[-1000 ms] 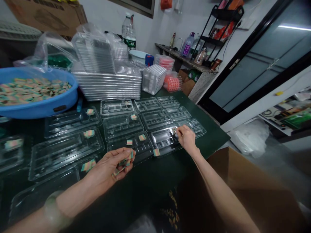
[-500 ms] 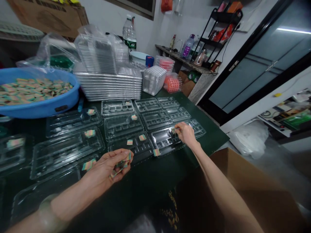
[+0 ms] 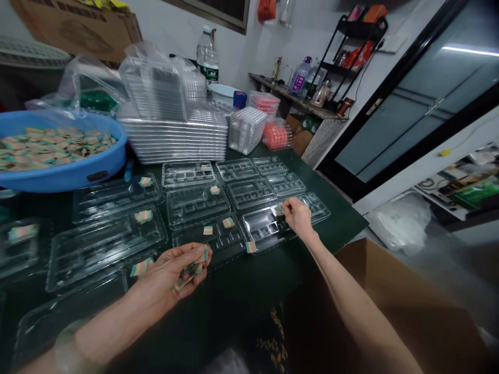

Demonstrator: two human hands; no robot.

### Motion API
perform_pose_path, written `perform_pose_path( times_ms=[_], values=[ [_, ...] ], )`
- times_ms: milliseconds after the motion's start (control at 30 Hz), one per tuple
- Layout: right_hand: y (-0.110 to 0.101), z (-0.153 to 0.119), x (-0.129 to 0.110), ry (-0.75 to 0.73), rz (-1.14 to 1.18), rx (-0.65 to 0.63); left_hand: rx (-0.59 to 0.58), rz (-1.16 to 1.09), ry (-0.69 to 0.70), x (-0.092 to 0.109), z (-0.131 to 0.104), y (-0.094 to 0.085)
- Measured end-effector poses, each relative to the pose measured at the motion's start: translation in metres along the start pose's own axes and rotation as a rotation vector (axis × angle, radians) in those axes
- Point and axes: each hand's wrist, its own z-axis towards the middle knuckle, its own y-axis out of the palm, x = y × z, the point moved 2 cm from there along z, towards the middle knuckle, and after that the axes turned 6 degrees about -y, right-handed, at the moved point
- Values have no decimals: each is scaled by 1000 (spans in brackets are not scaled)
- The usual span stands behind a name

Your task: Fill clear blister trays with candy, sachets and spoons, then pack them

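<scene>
A small striped piece (image 3: 279,209) lay at the far side of a clear tray (image 3: 268,240), just left of the right hand (image 3: 299,215), whose fingertips met its edge. That hand was narrow, thumb and finger close together; whether they gripped the piece could not be told. The tray's long axis ran rightward and slightly away from the person, and the right forearm came in from the near right. A loose piece (image 3: 251,246) sat at the tray's near left corner, between the two hands. Farther left and nearer the person, the left hand (image 3: 167,275) held a bunch of striped pieces (image 3: 194,268) above the green table (image 3: 241,301).
</scene>
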Motion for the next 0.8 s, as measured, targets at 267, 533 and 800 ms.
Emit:
perform_pose_path(
  times_ms=[267,533,800],
  values=[
    [-4,11,17,49,122,-33,23,52,27,-5,6,-6],
    [-20,27,14,-57,95,-363,-12,27,19,-6,0,0],
    [-18,31,-14,-38,-108,-415,-9,68,-10,-7,0,2]
  ],
)
